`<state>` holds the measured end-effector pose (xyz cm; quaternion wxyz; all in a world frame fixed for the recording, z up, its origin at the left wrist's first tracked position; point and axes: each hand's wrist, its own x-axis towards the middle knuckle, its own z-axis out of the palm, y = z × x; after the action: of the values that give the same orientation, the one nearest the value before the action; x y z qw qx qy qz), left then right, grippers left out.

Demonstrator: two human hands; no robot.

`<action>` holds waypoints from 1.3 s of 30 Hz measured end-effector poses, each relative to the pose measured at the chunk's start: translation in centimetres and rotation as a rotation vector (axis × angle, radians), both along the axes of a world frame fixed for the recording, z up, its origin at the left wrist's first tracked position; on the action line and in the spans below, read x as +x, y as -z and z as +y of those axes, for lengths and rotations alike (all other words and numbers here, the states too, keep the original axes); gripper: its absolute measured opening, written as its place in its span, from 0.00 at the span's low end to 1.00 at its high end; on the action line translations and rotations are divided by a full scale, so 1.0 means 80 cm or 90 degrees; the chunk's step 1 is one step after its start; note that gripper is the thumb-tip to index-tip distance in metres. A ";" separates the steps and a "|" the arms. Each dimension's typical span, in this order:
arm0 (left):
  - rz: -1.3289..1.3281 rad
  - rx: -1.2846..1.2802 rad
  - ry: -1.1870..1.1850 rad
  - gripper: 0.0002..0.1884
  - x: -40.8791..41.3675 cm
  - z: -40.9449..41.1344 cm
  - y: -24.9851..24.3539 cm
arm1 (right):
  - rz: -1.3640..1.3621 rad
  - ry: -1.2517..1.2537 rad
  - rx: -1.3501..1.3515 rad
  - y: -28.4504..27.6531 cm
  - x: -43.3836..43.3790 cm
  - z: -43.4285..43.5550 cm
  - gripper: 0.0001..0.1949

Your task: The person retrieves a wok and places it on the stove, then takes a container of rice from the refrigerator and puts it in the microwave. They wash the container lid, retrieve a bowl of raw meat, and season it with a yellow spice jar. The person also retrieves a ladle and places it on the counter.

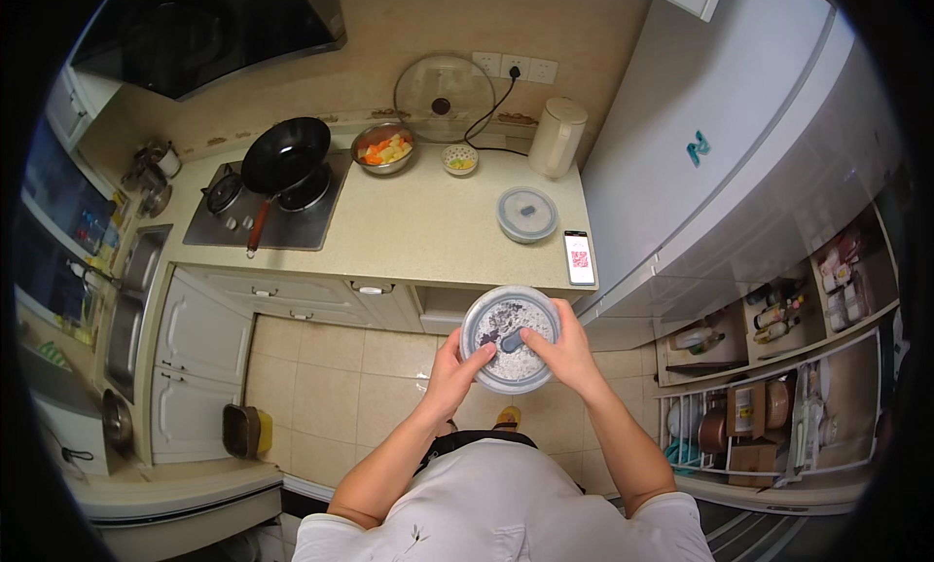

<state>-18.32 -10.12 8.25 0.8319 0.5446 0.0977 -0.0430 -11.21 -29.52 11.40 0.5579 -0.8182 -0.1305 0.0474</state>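
Between my two hands is a round food container [514,310] with a translucent lid, held over the floor just in front of the counter. Droplets or condensation cover the lid, and dark contents show through part of it. My left hand [456,376] grips the left rim, its thumb lying on the lid. From the right, my right hand [569,350] holds the other rim, with its thumb at the grey vent tab [513,341] in the lid's middle. A second lidded round container [527,213] stands on the counter [416,226] beyond. The container's underside is hidden.
A black wok [286,157] sits on the gas hob [306,222]. Along the wall are a steel bowl of cut vegetables [383,149], a small bowl [460,160], a leaning glass lid [444,80] and an electric kettle [557,139]. A phone [580,258] lies near the fridge [700,124].
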 end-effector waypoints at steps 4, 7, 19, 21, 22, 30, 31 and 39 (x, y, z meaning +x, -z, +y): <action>-0.021 -0.013 -0.007 0.22 0.001 0.002 0.006 | -0.001 -0.002 0.017 0.006 0.000 0.004 0.24; -0.008 -0.004 -0.004 0.22 0.002 0.004 0.006 | 0.005 0.000 0.022 0.013 0.000 0.004 0.23; 0.058 -0.274 0.086 0.34 0.004 0.012 0.037 | 0.117 0.003 0.117 0.023 -0.002 0.011 0.27; 0.066 -0.371 0.112 0.37 0.004 0.008 0.044 | 0.137 -0.014 0.124 0.022 -0.002 0.015 0.29; 0.064 -0.433 0.128 0.38 0.003 0.007 0.045 | 0.144 -0.023 0.132 0.019 -0.003 0.018 0.30; -0.068 -0.571 0.168 0.50 0.005 0.017 0.040 | -0.236 -0.067 -0.195 -0.056 -0.035 0.043 0.41; -0.068 -0.566 0.147 0.49 0.006 0.019 0.035 | -0.296 -0.110 -0.208 -0.088 -0.044 0.053 0.42; -0.064 -0.547 0.089 0.45 0.009 0.021 0.015 | -0.550 -0.230 -0.344 -0.063 -0.054 0.067 0.34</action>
<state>-17.57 -8.41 7.03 0.9817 0.1559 -0.0070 -0.1094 -15.54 -24.13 16.40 0.2060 -0.8420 -0.4700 -0.1665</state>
